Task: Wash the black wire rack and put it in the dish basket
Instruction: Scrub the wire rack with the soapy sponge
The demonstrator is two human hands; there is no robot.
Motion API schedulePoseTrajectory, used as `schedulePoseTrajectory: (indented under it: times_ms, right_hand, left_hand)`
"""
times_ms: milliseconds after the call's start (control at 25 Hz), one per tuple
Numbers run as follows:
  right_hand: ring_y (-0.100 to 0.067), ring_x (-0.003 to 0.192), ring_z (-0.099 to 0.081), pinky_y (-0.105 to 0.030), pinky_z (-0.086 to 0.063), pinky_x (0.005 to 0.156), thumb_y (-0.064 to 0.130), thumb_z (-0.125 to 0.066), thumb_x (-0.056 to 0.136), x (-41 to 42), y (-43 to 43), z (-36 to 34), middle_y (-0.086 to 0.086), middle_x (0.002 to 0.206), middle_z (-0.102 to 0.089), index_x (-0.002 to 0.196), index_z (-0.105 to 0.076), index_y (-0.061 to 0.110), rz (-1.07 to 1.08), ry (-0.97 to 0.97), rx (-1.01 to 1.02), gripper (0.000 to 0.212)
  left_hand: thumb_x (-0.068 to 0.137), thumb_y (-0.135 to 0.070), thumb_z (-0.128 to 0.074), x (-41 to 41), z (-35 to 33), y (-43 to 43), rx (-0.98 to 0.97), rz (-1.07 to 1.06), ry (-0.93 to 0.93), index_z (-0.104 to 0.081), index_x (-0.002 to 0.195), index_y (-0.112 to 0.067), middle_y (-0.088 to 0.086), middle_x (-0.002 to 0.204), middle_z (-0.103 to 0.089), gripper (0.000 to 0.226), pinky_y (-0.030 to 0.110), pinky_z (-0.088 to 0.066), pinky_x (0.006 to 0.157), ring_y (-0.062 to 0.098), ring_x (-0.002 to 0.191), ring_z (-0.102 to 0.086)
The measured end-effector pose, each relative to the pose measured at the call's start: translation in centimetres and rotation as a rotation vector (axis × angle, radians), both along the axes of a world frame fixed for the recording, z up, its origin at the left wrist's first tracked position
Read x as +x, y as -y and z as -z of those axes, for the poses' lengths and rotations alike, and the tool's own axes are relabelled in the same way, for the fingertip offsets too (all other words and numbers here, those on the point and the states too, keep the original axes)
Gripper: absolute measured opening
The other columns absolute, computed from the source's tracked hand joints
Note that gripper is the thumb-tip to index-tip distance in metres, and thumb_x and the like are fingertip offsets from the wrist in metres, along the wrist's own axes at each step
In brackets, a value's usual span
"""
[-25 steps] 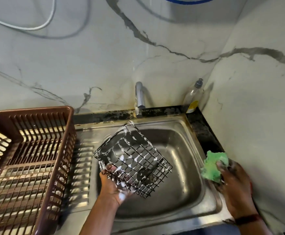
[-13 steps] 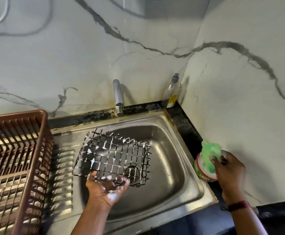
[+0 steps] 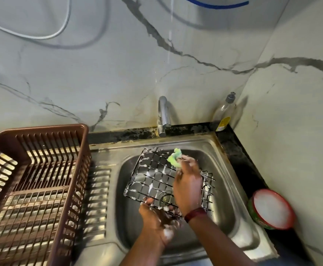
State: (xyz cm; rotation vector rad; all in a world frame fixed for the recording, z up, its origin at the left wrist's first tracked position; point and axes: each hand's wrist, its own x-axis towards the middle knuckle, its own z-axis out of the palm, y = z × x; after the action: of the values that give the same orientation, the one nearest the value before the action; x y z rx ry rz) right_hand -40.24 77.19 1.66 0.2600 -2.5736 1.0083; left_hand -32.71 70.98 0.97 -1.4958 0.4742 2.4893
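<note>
The black wire rack (image 3: 151, 177), streaked with white foam, is held tilted over the steel sink (image 3: 231, 189). My left hand (image 3: 157, 215), soapy, grips the rack's near edge from below. My right hand (image 3: 187, 187) lies across the rack's top and presses a green sponge (image 3: 174, 158) against its far wires. The brown plastic dish basket (image 3: 32, 189) stands on the drainboard to the left, with nothing in it.
A chrome tap (image 3: 163, 116) rises behind the sink. A dish soap bottle (image 3: 224, 114) stands in the back right corner. A round tub of white soap paste (image 3: 271, 209) sits on the dark counter at the right, against the marble wall.
My right hand has carried the green sponge from the soap tub at the right onto the rack. The left hand has turned the rack flatter over the sink.
</note>
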Motion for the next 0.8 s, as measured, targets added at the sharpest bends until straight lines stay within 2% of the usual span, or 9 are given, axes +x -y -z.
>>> schedulePoseTrajectory:
  times_ms: [120, 240, 320, 400, 520, 560, 640, 720, 800]
  right_hand:
    - [-0.013, 0.065, -0.070, -0.020, -0.057, 0.054, -0.015, -0.072, 0.065, -0.6, 2.3, 0.1, -0.016, 0.096, -0.072, 0.103, -0.067, 0.005, -0.117, -0.092, 0.000, 0.043]
    - [-0.018, 0.073, -0.072, -0.027, -0.060, 0.060, -0.013, -0.055, 0.073, -0.1, 2.9, 0.8, -0.019, 0.100, -0.072, 0.104, -0.066, 0.003, -0.259, -0.210, 0.019, 0.036]
    - [-0.022, 0.089, -0.071, -0.029, -0.059, 0.074, -0.006, -0.044, 0.079, 0.8, 3.5, 0.8, -0.021, 0.113, -0.068, 0.108, -0.064, 0.004, -0.361, -0.255, 0.044, 0.037]
    - [-0.031, 0.108, -0.065, -0.036, -0.056, 0.085, 0.000, -0.038, 0.080, 1.4, 3.6, 1.2, -0.023, 0.121, -0.064, 0.114, -0.058, 0.005, -0.455, -0.264, 0.118, 0.041]
    - [-0.036, 0.110, -0.063, -0.043, -0.059, 0.077, -0.002, -0.053, 0.074, 0.9, 0.9, 2.9, -0.021, 0.116, -0.066, 0.115, -0.056, 0.009, -0.563, -0.289, 0.343, 0.043]
    - [-0.036, 0.108, -0.064, -0.043, -0.060, 0.074, -0.005, -0.060, 0.069, 0.4, -0.5, 3.5, -0.020, 0.113, -0.067, 0.113, -0.059, 0.009, -0.550, -0.291, 0.379, 0.047]
    - [-0.035, 0.105, -0.066, -0.044, -0.059, 0.075, -0.016, -0.065, 0.057, -0.7, -3.1, 4.3, -0.019, 0.113, -0.068, 0.111, -0.066, 0.007, -0.434, -0.229, 0.387, 0.059]
    - [-0.034, 0.102, -0.068, -0.044, -0.059, 0.077, -0.026, -0.063, 0.051, -1.1, -5.0, 4.5, -0.021, 0.113, -0.068, 0.113, -0.067, 0.004, -0.294, -0.144, 0.351, 0.069]
    - [-0.026, 0.081, -0.073, -0.033, -0.061, 0.068, -0.031, -0.063, 0.047, -0.5, -5.5, 4.5, -0.021, 0.098, -0.072, 0.113, -0.067, 0.003, -0.193, -0.063, 0.296, 0.074]
  left_hand:
    - [0.094, -0.044, -0.035, -0.3, -0.4, 0.0, -0.048, 0.038, -0.016, -0.045, 0.065, 0.000, 0.010, 0.038, -0.044, 0.054, 0.015, -0.030, 0.035, 0.020, 0.026, -0.041]
    - [0.083, -0.044, -0.047, -0.8, 0.3, 0.3, -0.005, -0.068, -0.030, -0.057, 0.085, 0.003, 0.015, 0.059, -0.057, 0.048, 0.028, -0.044, 0.052, 0.026, 0.050, -0.055]
    - [0.086, -0.040, -0.043, -1.1, 0.7, 0.4, 0.021, -0.163, -0.031, -0.068, 0.099, -0.001, 0.018, 0.077, -0.067, 0.049, 0.037, -0.050, 0.069, 0.031, 0.071, -0.063]
    - [0.091, -0.039, -0.038, -1.1, 0.6, 0.3, 0.043, -0.192, -0.031, -0.071, 0.101, -0.004, 0.020, 0.082, -0.072, 0.050, 0.042, -0.054, 0.072, 0.034, 0.074, -0.067]
    - [0.092, -0.041, -0.039, -0.6, -1.0, 0.4, 0.078, -0.197, -0.003, -0.064, 0.124, -0.007, 0.022, 0.109, -0.072, 0.053, 0.046, -0.053, 0.071, 0.039, 0.080, -0.063]
    - [0.093, -0.042, -0.039, -0.6, -1.2, 0.6, 0.091, -0.210, -0.010, -0.060, 0.128, -0.008, 0.024, 0.114, -0.069, 0.054, 0.048, -0.052, 0.073, 0.040, 0.081, -0.060]
    - [0.091, -0.045, -0.041, -0.5, -0.9, 1.1, 0.101, -0.250, -0.013, -0.057, 0.110, 0.000, 0.030, 0.096, -0.064, 0.051, 0.048, -0.048, 0.082, 0.038, 0.082, -0.054]
    - [0.091, -0.046, -0.041, -0.6, -0.7, 1.5, 0.093, -0.278, 0.000, -0.049, 0.102, 0.003, 0.025, 0.093, -0.055, 0.051, 0.049, -0.044, 0.092, 0.036, 0.084, -0.050]
    - [0.093, -0.046, -0.039, -0.7, -0.5, 1.6, 0.090, -0.288, -0.008, -0.046, 0.098, 0.005, 0.025, 0.098, -0.052, 0.052, 0.050, -0.041, 0.102, 0.037, 0.089, -0.050]
